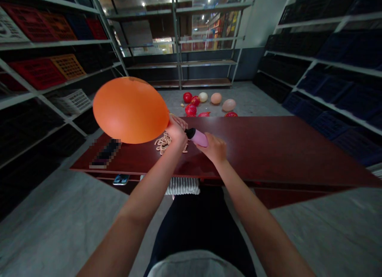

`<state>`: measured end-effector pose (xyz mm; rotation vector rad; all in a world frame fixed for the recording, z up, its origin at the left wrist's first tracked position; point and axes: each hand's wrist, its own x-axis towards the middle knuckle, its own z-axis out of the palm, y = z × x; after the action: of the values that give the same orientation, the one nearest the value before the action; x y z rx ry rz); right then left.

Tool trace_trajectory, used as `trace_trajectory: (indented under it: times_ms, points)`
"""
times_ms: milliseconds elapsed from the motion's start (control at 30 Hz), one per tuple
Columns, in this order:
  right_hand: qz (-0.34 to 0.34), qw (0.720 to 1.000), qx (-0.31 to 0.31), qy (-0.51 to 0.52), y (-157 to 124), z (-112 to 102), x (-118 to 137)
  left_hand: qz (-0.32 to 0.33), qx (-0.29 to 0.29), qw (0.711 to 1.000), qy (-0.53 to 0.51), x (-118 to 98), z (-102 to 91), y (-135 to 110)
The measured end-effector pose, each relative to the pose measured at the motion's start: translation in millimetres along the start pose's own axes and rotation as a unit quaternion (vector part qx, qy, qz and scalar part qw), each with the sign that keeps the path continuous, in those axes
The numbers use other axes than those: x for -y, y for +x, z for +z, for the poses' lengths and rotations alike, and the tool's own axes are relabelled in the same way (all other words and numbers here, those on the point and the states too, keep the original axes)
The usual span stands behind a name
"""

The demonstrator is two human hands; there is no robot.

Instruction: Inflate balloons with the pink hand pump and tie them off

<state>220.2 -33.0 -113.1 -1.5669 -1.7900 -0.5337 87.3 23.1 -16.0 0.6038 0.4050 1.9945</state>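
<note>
A large inflated orange balloon (131, 110) extends to the left from my left hand (176, 129), whose fingers are closed round its neck. My right hand (215, 148) is wrapped round a pink balloon pump (200, 138) with a black nozzle end (190, 132). That black end points at my left hand, and its tip is hidden there. Beneath my left hand, a pile of uninflated beige balloons (163, 142) lies on the dark red table (256, 150).
A blurred-out dark object (105, 153) lies at the table's left end. A phone (121, 179) and a grey striped cloth (182, 186) are below the front edge. Several balloons, including a peach one (216, 98), rest on the floor beyond. Shelves with crates (68, 66) stand on both sides.
</note>
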Motion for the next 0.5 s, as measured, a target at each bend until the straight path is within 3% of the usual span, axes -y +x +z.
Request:
trace_trajectory:
  times_ms: [200,333,500]
  points:
    - [-0.021,1.0,0.011,-0.005,0.9,-7.0,6.7,-0.011,-0.061,0.997,0.038,-57.2,-4.4,26.6]
    - [-0.035,0.999,0.005,-0.004,1.5,-9.2,8.5,-0.006,-0.072,0.996,0.045,-95.0,-7.4,48.0]
    - [-0.028,1.0,0.007,0.013,0.4,-7.9,8.2,0.015,-0.076,0.996,0.045,-111.3,-9.6,59.8]
